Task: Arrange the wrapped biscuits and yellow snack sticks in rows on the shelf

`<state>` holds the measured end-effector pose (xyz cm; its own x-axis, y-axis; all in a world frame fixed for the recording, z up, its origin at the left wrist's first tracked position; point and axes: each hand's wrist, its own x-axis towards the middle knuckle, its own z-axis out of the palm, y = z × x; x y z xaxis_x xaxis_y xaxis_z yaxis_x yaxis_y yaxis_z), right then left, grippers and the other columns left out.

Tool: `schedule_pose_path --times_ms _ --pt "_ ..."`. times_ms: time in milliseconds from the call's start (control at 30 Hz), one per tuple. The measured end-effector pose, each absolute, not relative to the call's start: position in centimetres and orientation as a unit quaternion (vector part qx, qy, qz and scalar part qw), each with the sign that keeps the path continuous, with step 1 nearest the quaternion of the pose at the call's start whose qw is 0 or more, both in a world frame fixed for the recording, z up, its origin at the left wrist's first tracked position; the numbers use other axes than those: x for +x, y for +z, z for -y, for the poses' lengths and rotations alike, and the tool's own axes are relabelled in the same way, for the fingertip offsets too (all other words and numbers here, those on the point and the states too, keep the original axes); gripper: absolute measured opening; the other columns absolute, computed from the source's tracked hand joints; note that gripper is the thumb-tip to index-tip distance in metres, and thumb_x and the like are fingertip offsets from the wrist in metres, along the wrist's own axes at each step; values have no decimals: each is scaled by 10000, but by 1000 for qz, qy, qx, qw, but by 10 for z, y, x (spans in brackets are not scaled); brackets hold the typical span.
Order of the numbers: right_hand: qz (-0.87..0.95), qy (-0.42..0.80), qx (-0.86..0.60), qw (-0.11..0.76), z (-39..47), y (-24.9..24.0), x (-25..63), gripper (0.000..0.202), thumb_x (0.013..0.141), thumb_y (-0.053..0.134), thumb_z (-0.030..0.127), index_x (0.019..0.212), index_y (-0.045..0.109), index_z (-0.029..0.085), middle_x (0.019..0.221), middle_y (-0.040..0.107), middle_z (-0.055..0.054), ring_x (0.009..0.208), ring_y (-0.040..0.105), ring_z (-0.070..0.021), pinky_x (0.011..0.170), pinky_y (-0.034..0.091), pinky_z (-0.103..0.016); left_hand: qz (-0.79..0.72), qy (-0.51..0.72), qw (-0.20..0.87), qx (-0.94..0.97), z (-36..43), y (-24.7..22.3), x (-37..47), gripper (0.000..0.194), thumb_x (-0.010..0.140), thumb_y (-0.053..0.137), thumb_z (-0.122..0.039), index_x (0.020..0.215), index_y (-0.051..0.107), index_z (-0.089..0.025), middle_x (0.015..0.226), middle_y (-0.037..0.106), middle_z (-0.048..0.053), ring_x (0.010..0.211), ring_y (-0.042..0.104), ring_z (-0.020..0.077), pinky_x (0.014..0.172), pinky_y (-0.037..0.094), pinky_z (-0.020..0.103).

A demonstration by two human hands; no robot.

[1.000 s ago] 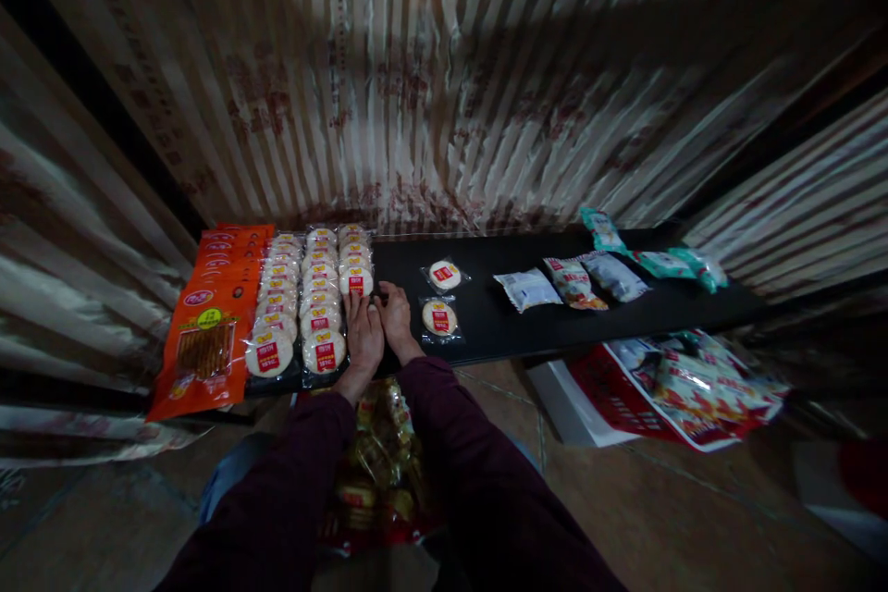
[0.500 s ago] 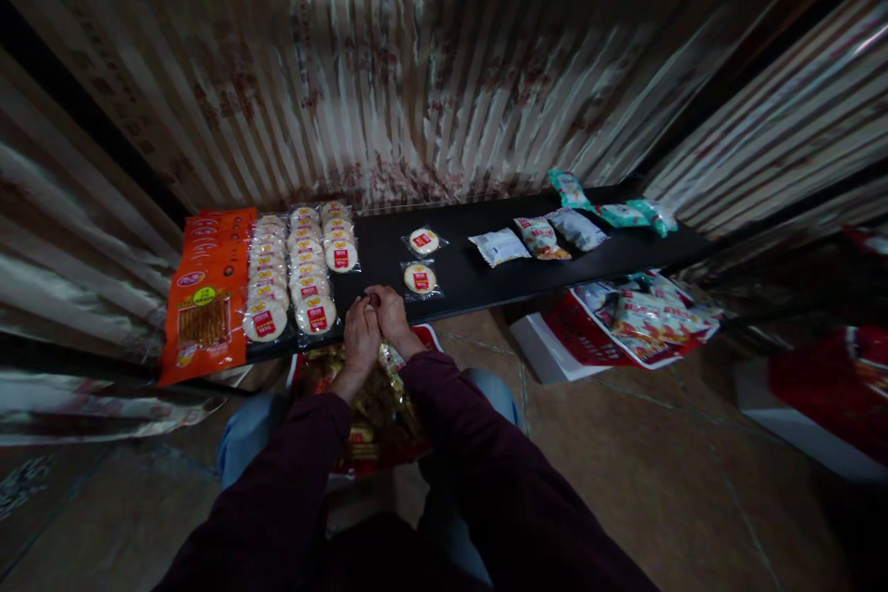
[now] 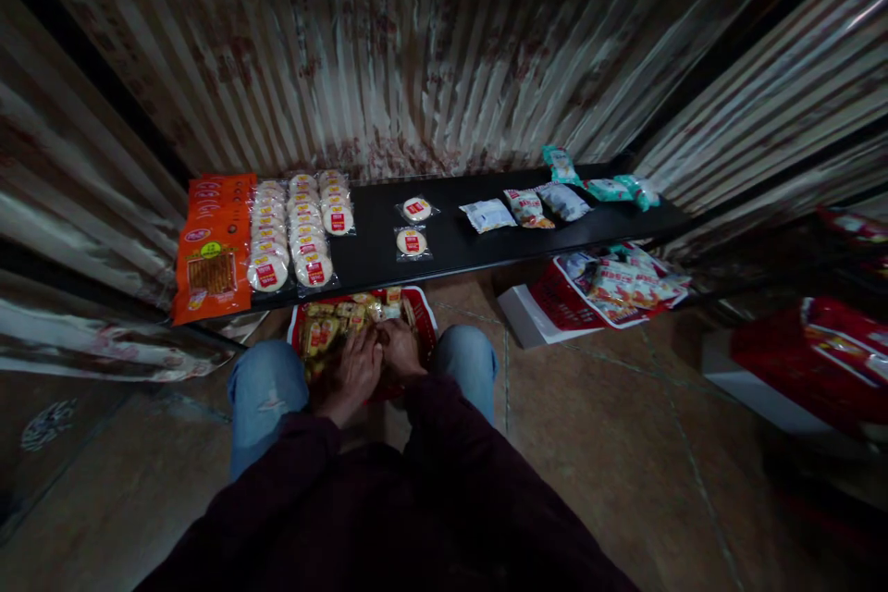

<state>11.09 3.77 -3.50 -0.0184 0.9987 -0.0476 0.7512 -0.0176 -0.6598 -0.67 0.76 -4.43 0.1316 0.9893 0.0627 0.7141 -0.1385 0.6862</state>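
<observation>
Both hands are down at the red box (image 3: 294, 326) between my knees, which is filled with snacks in shiny gold wrappers (image 3: 323, 333). My left hand (image 3: 357, 368) lies over the wrappers with its fingers stretched forward. Beside it, nearly touching, my right hand (image 3: 402, 350) has its fingers bent down among the packets, and its fingertips are hidden. Above the box, on the black shelf (image 3: 375, 250), wrapped round white crackers (image 3: 312, 270) overlap in rows. Two single wrapped crackers (image 3: 412, 242) lie apart, right of those rows.
An orange snack bag (image 3: 212, 250) lies at the shelf's left end. White packets (image 3: 487, 215) and green packets (image 3: 609, 190) lie toward the right. Another red box (image 3: 565, 301) of packets stands on the floor below, with a further red box (image 3: 783, 356) farther right. Striped curtain (image 3: 416, 65) hangs behind.
Both hands have moved down and back from the shelf's front edge to the snacks in the red box. The camera view has shifted, so the shelf appears higher.
</observation>
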Motion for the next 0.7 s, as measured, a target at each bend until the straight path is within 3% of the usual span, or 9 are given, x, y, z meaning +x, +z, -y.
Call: schedule_pose_path --times_ms 100,267,433,567,700 --pt "651 255 -694 169 -16 -56 109 272 849 485 122 1016 695 166 991 682 -126 917 630 -206 826 471 -274 -616 182 256 723 16 -61 -13 387 819 429 -206 1140 629 -122 1374 523 168 1406 293 299 1143 269 496" --pt "656 270 -684 171 -5 -65 105 319 825 504 97 1095 660 161 1035 687 -117 951 634 -201 862 466 -269 -582 144 250 761 34 -73 -26 506 763 451 -137 1258 552 -133 1468 419 145 1427 244 284 1138 270 482" --pt "593 242 -745 188 -8 -61 117 322 814 499 108 1102 643 126 1158 627 -154 1042 595 -225 936 437 -324 -627 194 251 711 29 -73 -36 451 802 455 -241 1227 572 -151 1441 451 146 1419 262 288 1145 251 489" --pt "505 241 -802 210 -6 -63 130 307 770 552 138 1060 653 134 1058 658 -120 930 622 -191 853 469 -266 -695 281 237 618 25 -71 -48 465 793 456 -240 1234 547 -124 1440 445 148 1430 226 277 1165 224 463" --pt "493 243 -821 152 0 -60 138 305 806 553 212 1089 638 136 1082 639 -133 961 617 -215 854 467 -281 -716 297 205 598 23 -66 -64 383 786 468 -215 1145 593 -171 1444 443 101 1412 260 259 1172 225 449"
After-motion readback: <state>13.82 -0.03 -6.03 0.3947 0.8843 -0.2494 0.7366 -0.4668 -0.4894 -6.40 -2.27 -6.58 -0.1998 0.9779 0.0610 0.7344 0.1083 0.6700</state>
